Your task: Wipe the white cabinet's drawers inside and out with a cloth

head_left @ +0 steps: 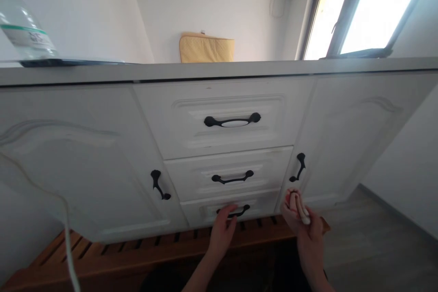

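Note:
A white cabinet has three stacked drawers in the middle, each with a black handle. My left hand (pixel 222 230) reaches to the bottom drawer (pixel 263 204), and its fingers touch that drawer's black handle (pixel 239 212). The drawer looks closed. My right hand (pixel 301 219) hovers to the right, in front of the right cabinet door (pixel 349 137), and is shut on a small bundled item (pixel 297 204), pink, red and cream; what it is I cannot tell.
A wooden slatted bench (pixel 137 255) runs along the cabinet's foot. A clear plastic bottle (pixel 23 32) stands on the countertop (pixel 219 70) at far left. A white cable (pixel 68 232) hangs at left. A window (pixel 372 4) is at upper right, with grey floor (pixel 369 246) below.

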`<state>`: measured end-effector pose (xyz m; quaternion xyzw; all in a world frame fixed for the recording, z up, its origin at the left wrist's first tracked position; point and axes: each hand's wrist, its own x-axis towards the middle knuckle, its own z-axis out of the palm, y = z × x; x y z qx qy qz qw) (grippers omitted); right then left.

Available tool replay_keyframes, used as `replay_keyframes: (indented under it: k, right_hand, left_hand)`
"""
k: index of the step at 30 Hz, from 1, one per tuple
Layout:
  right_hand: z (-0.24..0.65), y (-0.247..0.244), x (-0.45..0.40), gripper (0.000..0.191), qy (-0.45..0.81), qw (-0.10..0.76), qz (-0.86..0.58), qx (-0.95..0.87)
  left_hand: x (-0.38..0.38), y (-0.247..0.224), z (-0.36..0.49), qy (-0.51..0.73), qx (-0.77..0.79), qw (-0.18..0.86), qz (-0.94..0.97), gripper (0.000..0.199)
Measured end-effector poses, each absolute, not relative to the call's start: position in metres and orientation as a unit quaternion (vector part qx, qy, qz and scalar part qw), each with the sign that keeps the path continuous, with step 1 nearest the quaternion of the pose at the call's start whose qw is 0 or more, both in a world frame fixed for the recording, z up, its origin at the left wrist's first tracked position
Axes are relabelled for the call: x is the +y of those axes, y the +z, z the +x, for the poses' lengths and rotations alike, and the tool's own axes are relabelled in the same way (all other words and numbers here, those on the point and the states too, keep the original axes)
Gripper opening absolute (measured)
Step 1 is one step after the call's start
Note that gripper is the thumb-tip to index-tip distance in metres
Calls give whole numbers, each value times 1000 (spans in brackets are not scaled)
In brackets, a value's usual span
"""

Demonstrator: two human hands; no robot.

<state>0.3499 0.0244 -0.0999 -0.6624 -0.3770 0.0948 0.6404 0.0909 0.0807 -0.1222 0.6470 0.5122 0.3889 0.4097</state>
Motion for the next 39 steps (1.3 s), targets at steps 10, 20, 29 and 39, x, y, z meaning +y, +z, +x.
replay_keyframes:
  k: [10, 20, 29, 39]
  right_hand:
    - [248, -152, 94, 46, -127, 447, -532, -708]
    - [61, -111, 118, 38, -128, 271, -282, -912]
    - [124, -102, 140, 21, -171, 186, -125, -959]
    - [325, -109, 98, 59, -242, 179, -373, -877]
  left_hand:
    - [-49, -291, -94, 264, 764, 55, 587, 49]
    - [-61, -261, -75, -76, 862, -63, 497, 53]
    - [-59, -252, -77, -117, 854, -67, 502, 53]
    - [-60, -256, -79, -129, 856, -61, 496, 53]
